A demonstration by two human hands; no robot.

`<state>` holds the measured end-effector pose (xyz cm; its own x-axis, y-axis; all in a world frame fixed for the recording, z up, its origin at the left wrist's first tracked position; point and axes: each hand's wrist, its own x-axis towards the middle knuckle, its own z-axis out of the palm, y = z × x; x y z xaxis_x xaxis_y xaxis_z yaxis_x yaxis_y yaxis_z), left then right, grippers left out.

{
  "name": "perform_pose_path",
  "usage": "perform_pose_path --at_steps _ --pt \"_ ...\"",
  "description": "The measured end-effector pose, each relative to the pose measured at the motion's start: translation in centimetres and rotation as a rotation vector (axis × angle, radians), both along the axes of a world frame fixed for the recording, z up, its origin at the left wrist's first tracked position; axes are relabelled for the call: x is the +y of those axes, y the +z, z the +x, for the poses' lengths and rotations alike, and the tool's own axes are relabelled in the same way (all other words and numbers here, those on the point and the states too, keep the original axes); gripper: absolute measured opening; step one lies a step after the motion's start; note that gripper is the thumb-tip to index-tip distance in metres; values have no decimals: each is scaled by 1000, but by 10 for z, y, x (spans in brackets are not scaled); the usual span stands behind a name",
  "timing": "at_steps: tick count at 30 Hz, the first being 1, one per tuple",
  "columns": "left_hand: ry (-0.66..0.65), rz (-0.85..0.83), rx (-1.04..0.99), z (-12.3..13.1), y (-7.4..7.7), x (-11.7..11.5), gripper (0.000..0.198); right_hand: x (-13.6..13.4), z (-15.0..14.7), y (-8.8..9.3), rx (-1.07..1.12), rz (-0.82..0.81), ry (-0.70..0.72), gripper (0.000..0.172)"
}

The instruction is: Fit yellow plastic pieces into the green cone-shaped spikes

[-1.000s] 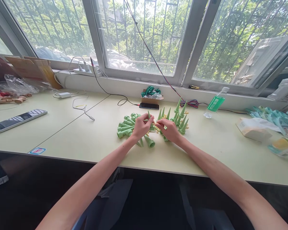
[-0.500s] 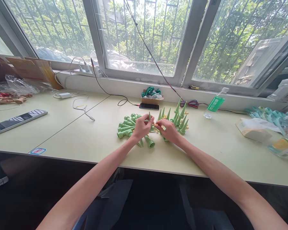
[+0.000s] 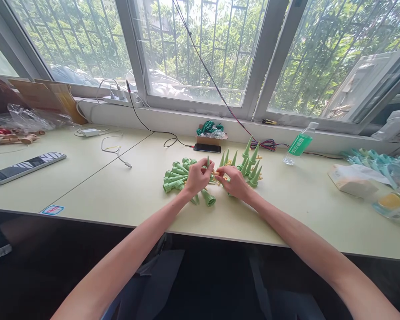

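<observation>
My left hand (image 3: 199, 178) is closed around a green plastic spike (image 3: 208, 161), its tip poking up above the fingers. Close beside it, my right hand (image 3: 234, 179) pinches a small yellow valve piece (image 3: 216, 173) against the side of that spike. Left of my hands lies a fan of loose green spikes (image 3: 174, 178), with one open socket end (image 3: 210, 198) facing me. To the right, several green spikes with yellow pieces (image 3: 251, 166) stand point up in a cluster. My fingers hide where the two parts meet.
Behind my hands a black phone (image 3: 207, 148) lies before a small cardboard box (image 3: 210, 138). A water bottle (image 3: 299, 144), a tissue pack (image 3: 351, 180) and teal plastic parts (image 3: 370, 160) are on the right. Leftward lie a white cable (image 3: 116, 153) and a larger phone-like device (image 3: 26, 167).
The yellow valve piece shows more clearly between my fingertips. Both hands have otherwise stayed almost in the same place.
</observation>
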<state>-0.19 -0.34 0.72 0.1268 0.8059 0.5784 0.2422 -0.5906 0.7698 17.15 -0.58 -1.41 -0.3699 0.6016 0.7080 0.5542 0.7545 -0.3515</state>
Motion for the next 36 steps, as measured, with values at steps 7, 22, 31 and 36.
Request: perform_pose_path --at_steps 7,22,31,36 --pt "-33 27 41 0 -2 0 28 3 1 -2 -61 -12 -19 31" --pt "-15 60 85 -1 -4 1 22 1 1 0 -66 -60 -16 25" --pt "-3 64 92 -1 -4 1 21 0 0 1 -21 -75 -3 16" --pt "-13 75 104 -1 -4 2 20 2 1 -1 -52 -73 -10 18"
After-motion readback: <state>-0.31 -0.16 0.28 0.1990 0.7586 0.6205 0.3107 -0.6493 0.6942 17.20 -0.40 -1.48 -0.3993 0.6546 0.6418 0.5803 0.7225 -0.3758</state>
